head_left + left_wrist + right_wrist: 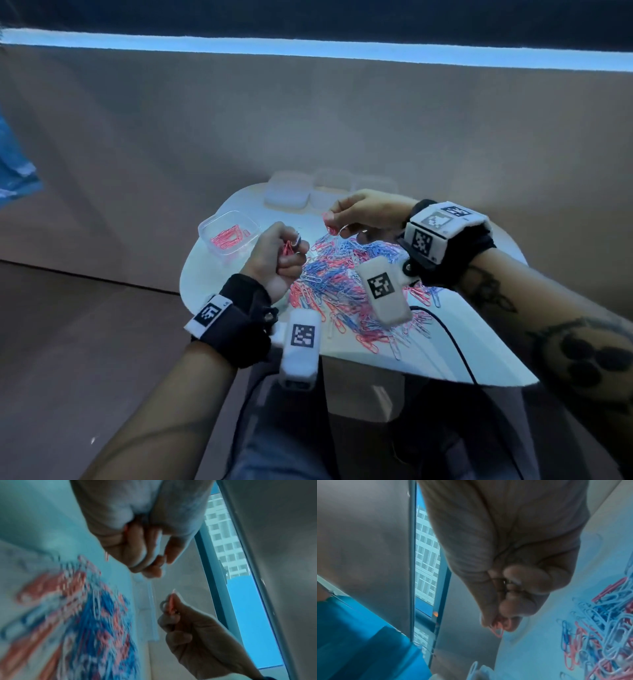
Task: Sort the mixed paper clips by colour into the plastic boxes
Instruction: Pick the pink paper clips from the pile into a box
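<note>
A mixed pile of red, blue and white paper clips covers the middle of the white table. A clear open box at the table's left holds red clips only. My left hand is curled into a fist around several red clips, just right of that box. My right hand hovers over the pile's far edge and pinches a red clip between thumb and fingers. In the right wrist view the same red clip hangs below the fingertips. The pile is blurred in the left wrist view.
Three closed translucent boxes stand in a row at the table's far edge. A black cable runs across the table's near right part. Bare table shows along the left side, below the open box. My legs are under the near edge.
</note>
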Available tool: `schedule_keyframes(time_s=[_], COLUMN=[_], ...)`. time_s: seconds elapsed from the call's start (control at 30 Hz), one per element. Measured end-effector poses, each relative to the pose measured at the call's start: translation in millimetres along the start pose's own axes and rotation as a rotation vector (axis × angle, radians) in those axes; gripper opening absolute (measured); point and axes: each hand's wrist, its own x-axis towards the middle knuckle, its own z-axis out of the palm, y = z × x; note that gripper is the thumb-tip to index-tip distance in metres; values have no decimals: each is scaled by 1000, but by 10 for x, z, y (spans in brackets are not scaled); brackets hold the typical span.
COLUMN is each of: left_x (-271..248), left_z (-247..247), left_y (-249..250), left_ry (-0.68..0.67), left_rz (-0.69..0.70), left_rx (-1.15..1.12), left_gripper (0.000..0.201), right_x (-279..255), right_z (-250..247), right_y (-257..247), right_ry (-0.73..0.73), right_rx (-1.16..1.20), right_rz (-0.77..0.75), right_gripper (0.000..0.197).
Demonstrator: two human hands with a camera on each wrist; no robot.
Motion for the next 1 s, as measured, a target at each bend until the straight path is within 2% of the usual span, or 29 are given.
schedule_keyframes(time_s=[0.1,0.2,0.33,0.4,0.47,0.53,0.6,0.67,0.77,0.83,0.9,1.0], left_x=[18,30,29,45,64,68,79,83,44,13,13,28], left_z=[174,348,499,508,472,408,325,248,128,60,11,-87], left_y=[-94,-165,-242,-267,-285,-277,-246,-209,-182,-206,-246,-281], left_ry=[-100,-118,-94,-18,38,47,85,76,-40,-75,-63,-3], left_rz=[-23,2,51,80,105,96,91,54,-127,-150,-139,-167], left_rx=[-93,10,115,228,444,641,678,480,-171,-495,-622,-617], left_gripper=[33,28,22,24,26,24,26,25,25,32,39,36], right_x=[-159,-291,-358,-361,-370,-389,-398,-391,-354,-307,-226,-91], right_z=[-18,-18,12,-2,-55,-116,-139,-101,101,273,419,626], right_y=[-17,-47,-80,-58,-19,13,25,-1,-114,-196,-233,-249], right_ry=[33,79,215,335,429,457,435,398,307,238,236,317], right_rx=[42,61,-132,-216,-232,-222,-216,-223,-229,-233,-349,-669], right_rz=[-43,-57,-33,-42,-44,-27,-16,-36,-114,-155,-193,-244], right_gripper=[24,19,23,27,29,28,25,23,20,16,24,34])
